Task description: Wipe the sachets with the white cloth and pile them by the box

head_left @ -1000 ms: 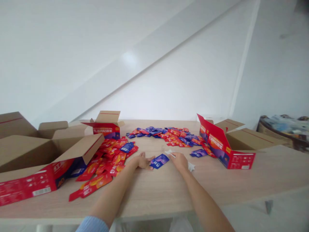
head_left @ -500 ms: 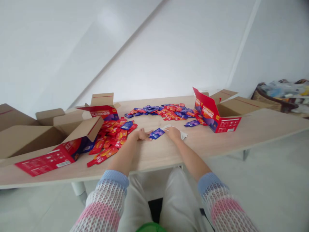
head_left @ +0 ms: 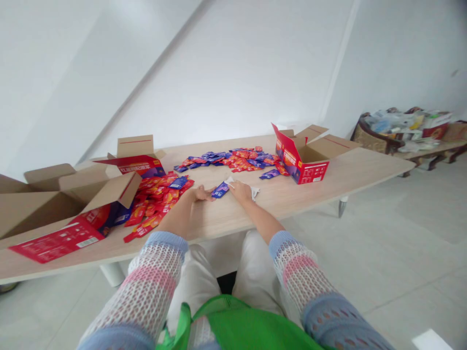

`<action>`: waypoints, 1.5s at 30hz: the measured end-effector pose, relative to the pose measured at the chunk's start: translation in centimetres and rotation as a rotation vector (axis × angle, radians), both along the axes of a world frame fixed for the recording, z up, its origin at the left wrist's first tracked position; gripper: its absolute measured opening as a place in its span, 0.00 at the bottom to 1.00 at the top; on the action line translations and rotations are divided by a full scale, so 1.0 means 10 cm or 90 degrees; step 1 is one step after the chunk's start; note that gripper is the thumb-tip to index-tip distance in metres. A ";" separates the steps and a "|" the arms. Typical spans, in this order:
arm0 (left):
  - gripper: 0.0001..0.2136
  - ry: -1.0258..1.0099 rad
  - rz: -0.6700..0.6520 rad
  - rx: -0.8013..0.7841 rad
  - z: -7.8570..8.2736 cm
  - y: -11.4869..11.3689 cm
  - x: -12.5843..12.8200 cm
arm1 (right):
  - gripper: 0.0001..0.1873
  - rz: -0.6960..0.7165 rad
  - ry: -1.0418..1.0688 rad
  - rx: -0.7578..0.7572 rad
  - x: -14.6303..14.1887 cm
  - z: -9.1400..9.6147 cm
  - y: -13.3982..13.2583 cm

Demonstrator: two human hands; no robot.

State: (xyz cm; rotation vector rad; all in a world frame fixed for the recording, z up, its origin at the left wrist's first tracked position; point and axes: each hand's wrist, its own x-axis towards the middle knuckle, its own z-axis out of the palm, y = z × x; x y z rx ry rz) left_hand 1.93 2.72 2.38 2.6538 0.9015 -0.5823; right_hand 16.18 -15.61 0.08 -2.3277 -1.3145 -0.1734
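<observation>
A blue-and-purple sachet [head_left: 220,190] lies between my two hands, just above the tabletop or on it; I cannot tell which. My left hand [head_left: 203,193] grips its left end with the fingertips. A crumpled white cloth [head_left: 254,192], perhaps a tissue, is in my right hand [head_left: 239,191], whose fingers are closed on it and press at the sachet's right end. Beside my left forearm is a heap of mostly red sachets [head_left: 149,209], with a blue sachet [head_left: 178,182] on top. Mixed red and blue sachets [head_left: 237,159] form a band beyond my hands.
Open red cartons stand at the near left [head_left: 58,240], behind it [head_left: 140,165] and at the right [head_left: 310,170]. A single blue sachet [head_left: 269,174] lies near the right carton. Past the table [head_left: 292,201], a bench [head_left: 412,146] holds bags and boxes.
My view has turned to the right, so the table's contents appear further left. My right hand with the cloth is closer to my left hand, covering more of the sachet's right end.
</observation>
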 end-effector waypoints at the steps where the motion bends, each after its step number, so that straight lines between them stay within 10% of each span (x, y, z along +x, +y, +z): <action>1: 0.52 -0.003 0.003 -0.012 -0.02 0.02 0.01 | 0.24 0.007 -0.019 0.031 0.00 -0.02 0.01; 11: 0.56 -0.009 -0.040 -0.011 -0.12 0.20 -0.01 | 0.30 -0.122 -0.006 0.273 0.10 -0.14 0.06; 19: 0.55 -0.026 -0.054 0.001 -0.25 0.29 -0.01 | 0.22 0.203 -0.128 0.031 -0.08 -0.17 0.21; 26: 0.48 -0.098 -0.092 0.014 -0.34 0.23 -0.14 | 0.24 0.198 -0.155 -0.104 -0.24 -0.11 0.11; 45: 0.44 -0.026 -0.105 0.011 -0.27 0.19 -0.20 | 0.20 0.342 -0.098 -0.108 -0.03 0.01 0.32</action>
